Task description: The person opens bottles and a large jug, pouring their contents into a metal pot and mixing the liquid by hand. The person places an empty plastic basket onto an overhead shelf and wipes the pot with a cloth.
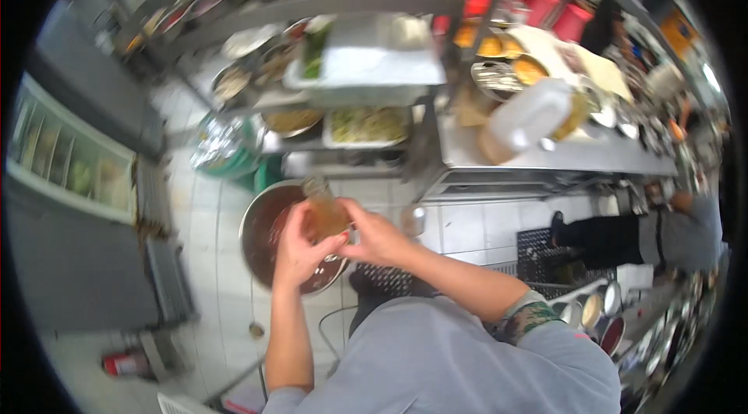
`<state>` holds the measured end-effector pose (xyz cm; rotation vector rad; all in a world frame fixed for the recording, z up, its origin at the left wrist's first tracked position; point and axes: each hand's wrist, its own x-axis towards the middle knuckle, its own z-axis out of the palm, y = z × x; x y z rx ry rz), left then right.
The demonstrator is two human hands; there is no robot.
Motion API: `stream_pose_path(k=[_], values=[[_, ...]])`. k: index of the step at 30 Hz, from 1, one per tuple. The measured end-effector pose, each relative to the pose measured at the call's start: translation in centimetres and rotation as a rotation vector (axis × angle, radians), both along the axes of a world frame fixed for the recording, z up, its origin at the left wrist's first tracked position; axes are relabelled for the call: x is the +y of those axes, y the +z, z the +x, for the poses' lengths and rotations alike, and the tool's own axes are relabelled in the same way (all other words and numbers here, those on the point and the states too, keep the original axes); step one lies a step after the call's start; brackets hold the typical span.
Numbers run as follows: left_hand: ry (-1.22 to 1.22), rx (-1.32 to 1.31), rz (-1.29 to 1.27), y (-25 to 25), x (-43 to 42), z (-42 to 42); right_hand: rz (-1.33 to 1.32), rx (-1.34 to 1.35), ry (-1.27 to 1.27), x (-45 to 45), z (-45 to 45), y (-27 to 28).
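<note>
A clear, bottle-shaped container with amber-brown contents (329,213) is held left of the frame's centre, its narrower end towards the top of the frame. Whether that end is capped is too blurred to tell. The left hand (294,252) is closed round its left and near side; the right hand (375,236) grips its right side, with the two hands nearly meeting below it.

Beneath the hands stands a wide, round steel pot (254,221) with reddish-brown contents, partly hidden by them. To handle the container well, I would keep both grips firm, since smooth walls could slip if wet, and hold it well inside the pot's rim so that any drips land there. Turning it slowly at the wrists, forearms steady, should limit splashing.

Just above the pot in the frame is a green tub with a crinkled, shiny covering (226,147). Right of the hands, a small clear container (414,221) sits on the white tiled floor (460,223), near enough to be worth minding when stepping. Farther out, a large translucent white jug (538,114) rests on the steel worktop (502,178) at upper right, and a co-worker in grey and black (678,236) is at the right edge.
</note>
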<state>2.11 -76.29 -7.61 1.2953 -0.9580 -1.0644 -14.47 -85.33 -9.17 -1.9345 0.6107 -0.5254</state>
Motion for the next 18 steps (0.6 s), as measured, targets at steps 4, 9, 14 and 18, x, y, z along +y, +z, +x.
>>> stream_pose_path(k=[4, 9, 14, 18], values=[[-0.138, -0.159, -0.055, 5.2, -4.5, -5.9, -0.031, -0.131, -0.195, -3.1, -7.3, 4.9], [0.007, -0.043, -0.154, 4.8, -9.9, -8.2, -0.175, -0.279, -0.613, -9.2, -21.6, 11.6], [0.185, 0.524, -0.083, 0.7, -12.3, -5.5, -0.454, -0.103, -1.274, -18.8, -42.2, 8.7], [0.165, 0.933, -0.123, 2.2, -13.6, -8.6, -0.393, 0.003, -1.476, -27.3, -53.8, -2.2]])
